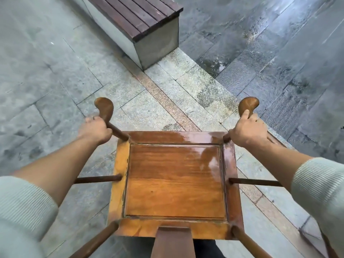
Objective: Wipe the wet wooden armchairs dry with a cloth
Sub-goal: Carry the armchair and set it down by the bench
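Wet stone paving [55,71] runs underfoot, with a slatted bench [141,17] standing well beyond. Right below stands the wooden armchair [175,179], its seat glistening with water along the far edge. The left hand [95,130] has its grip curled round the left armrest, and the right hand [246,130] grips the right armrest, thumb laid along the scrolled end
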A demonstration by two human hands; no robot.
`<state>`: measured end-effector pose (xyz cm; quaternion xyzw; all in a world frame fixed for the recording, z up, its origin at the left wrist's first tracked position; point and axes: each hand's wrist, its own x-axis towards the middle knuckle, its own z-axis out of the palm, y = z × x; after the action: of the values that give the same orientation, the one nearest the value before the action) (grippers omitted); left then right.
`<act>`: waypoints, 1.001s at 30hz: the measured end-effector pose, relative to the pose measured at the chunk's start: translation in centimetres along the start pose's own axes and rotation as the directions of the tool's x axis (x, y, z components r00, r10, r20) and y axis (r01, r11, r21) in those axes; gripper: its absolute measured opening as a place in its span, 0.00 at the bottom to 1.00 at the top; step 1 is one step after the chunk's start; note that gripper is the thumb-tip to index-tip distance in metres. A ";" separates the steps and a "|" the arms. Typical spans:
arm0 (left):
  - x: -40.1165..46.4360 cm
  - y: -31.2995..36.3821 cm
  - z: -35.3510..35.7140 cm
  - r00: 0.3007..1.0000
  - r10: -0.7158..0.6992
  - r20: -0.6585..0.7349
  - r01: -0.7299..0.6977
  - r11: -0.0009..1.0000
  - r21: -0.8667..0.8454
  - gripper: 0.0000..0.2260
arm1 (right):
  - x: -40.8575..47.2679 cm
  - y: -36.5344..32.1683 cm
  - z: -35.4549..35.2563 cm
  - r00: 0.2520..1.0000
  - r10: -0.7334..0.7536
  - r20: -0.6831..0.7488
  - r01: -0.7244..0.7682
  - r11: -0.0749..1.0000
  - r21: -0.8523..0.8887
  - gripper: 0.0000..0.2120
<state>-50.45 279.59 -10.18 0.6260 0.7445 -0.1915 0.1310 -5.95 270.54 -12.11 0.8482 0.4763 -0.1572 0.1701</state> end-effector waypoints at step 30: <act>5.2 0.3 1.5 0.984 -0.169 -0.059 0.169 0.986 0.009 0.24 | 4.4 2.7 -0.7 0.994 0.094 0.052 -0.101 0.983 0.152 0.28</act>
<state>-51.18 283.57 -13.79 0.5668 0.7971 -0.1887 0.0881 -1.36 272.89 -13.03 0.8775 0.4166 -0.2039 0.1218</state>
